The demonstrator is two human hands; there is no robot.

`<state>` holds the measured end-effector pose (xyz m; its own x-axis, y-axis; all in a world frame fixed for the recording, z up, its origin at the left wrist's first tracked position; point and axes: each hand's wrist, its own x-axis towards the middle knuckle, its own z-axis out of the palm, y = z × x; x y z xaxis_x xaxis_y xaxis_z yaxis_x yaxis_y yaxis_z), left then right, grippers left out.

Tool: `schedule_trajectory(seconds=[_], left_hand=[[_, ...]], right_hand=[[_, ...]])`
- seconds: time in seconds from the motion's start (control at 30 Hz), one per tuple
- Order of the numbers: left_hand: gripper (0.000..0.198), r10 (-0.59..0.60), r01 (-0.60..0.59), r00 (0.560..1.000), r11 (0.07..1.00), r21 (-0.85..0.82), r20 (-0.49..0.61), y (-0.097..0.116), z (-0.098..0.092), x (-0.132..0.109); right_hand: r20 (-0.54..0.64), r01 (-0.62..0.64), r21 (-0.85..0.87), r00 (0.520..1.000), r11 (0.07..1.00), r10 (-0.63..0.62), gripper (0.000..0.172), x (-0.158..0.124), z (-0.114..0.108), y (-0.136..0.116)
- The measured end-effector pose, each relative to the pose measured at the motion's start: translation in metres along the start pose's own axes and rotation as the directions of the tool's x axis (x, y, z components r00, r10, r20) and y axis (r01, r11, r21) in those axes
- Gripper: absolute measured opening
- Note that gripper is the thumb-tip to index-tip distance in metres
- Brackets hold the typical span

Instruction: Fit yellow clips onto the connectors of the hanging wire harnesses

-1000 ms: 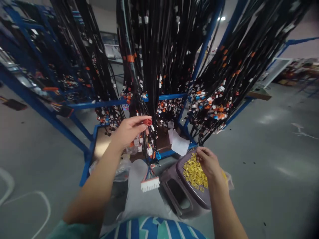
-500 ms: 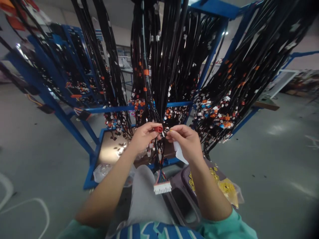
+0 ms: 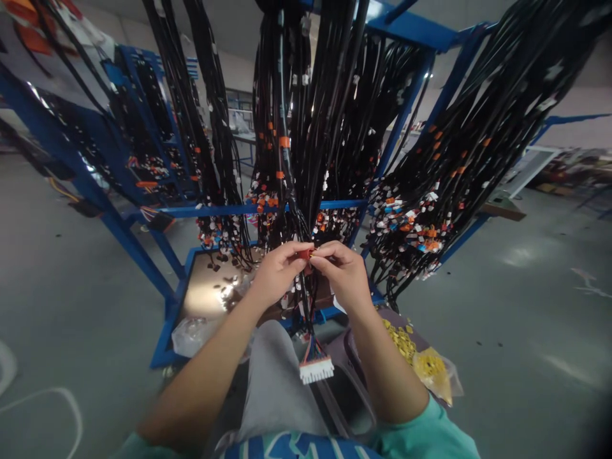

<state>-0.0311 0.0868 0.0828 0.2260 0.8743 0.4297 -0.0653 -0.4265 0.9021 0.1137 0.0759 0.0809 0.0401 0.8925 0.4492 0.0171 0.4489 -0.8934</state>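
Between thumb and fingers, my left hand (image 3: 277, 273) holds a small red connector (image 3: 305, 254). My right hand (image 3: 345, 271) pinches a small yellow piece (image 3: 312, 254) against the connector's right end; fingertips hide most of it. Part of a white sheet (image 3: 339, 305) shows below my right hand. Black cables (image 3: 297, 217) hang behind both hands, and a wide white connector (image 3: 316, 370) on coloured wires dangles below them, in front of my knee.
A blue rack (image 3: 215, 210) carries thick cable bundles (image 3: 459, 159) with many small connectors. Yellow pieces (image 3: 400, 339) and a bag of them (image 3: 433, 370) lie at lower right. A clear plastic bag (image 3: 191, 336) is at lower left.
My right hand has moved left to my left hand, bringing the yellow piece against the red connector. The white sheet is now mostly hidden. The view has shifted slightly.
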Motion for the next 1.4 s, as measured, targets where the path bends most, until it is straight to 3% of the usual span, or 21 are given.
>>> schedule_trajectory(seconds=[0.3, 0.67, 0.8, 1.07, 1.2, 1.4], left_hand=[[0.023, 0.053, -0.063, 0.998, 0.954, 0.293, 0.041, 0.008, -0.006, -0.002], [0.026, 0.080, -0.101, 0.994, 0.928, 0.357, 0.073, 0.013, -0.005, -0.004], [0.026, 0.143, -0.165, 0.986, 0.901, 0.401, 0.085, 0.012, -0.006, -0.006], [0.027, 0.266, -0.335, 0.942, 0.801, 0.496, 0.206, 0.021, -0.009, -0.008], [0.028, 0.318, -0.403, 0.915, 0.725, 0.558, 0.248, 0.028, -0.010, -0.009], [0.030, 0.375, -0.446, 0.893, 0.660, 0.605, 0.249, 0.032, -0.005, -0.011]], right_hand=[[0.081, 0.024, -0.068, 0.997, 0.997, -0.018, 0.007, 0.004, -0.005, -0.011], [0.086, 0.005, -0.075, 0.996, 0.997, 0.002, 0.008, 0.005, -0.006, -0.016], [0.156, -0.139, 0.016, 0.978, 0.990, 0.135, 0.011, 0.004, -0.006, -0.021], [0.344, -0.432, 0.197, 0.871, 0.880, 0.350, 0.035, 0.013, -0.010, -0.023], [0.415, -0.482, 0.205, 0.831, 0.852, 0.371, 0.037, 0.018, -0.012, -0.024], [0.452, -0.488, 0.212, 0.817, 0.846, 0.358, 0.039, 0.023, -0.015, -0.027]])
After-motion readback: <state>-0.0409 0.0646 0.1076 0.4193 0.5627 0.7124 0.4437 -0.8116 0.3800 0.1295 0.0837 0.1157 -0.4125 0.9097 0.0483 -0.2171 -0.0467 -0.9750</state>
